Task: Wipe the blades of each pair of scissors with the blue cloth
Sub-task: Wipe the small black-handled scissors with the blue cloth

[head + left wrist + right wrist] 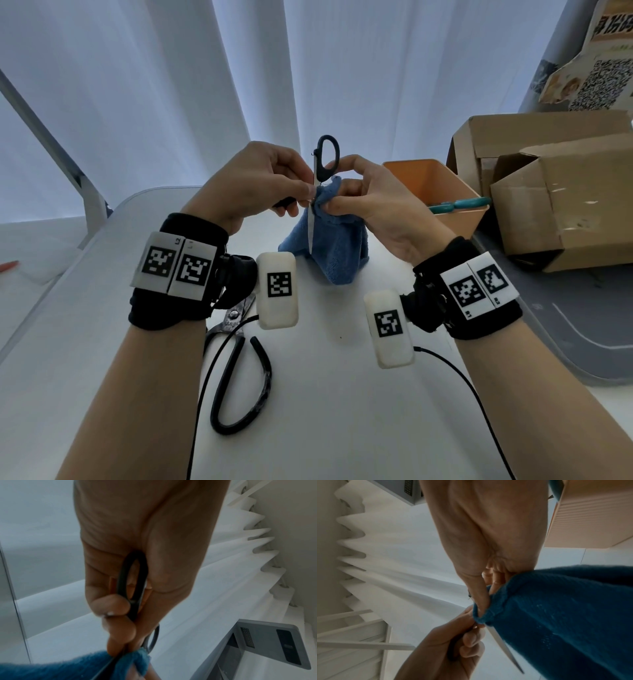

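Note:
My left hand (301, 195) grips one black handle (133, 577) of a small pair of scissors (327, 154) held upright above the table. The scissors stand spread: the other handle loop points up and a bare silver blade (311, 233) points down. My right hand (339, 202) pinches the blue cloth (329, 253) against the scissors near the pivot, its forefinger touching the upper loop. The cloth (556, 622) hangs down to the table beside the blade (505, 649). A large black pair of scissors (236, 359) lies on the table under my left wrist.
An orange bin (455, 219) at the right holds teal-handled scissors (459, 204). Cardboard boxes (548, 205) stand further right on a grey mat. White curtains hang behind the white table (342, 411). Black cables run from both wrist cameras.

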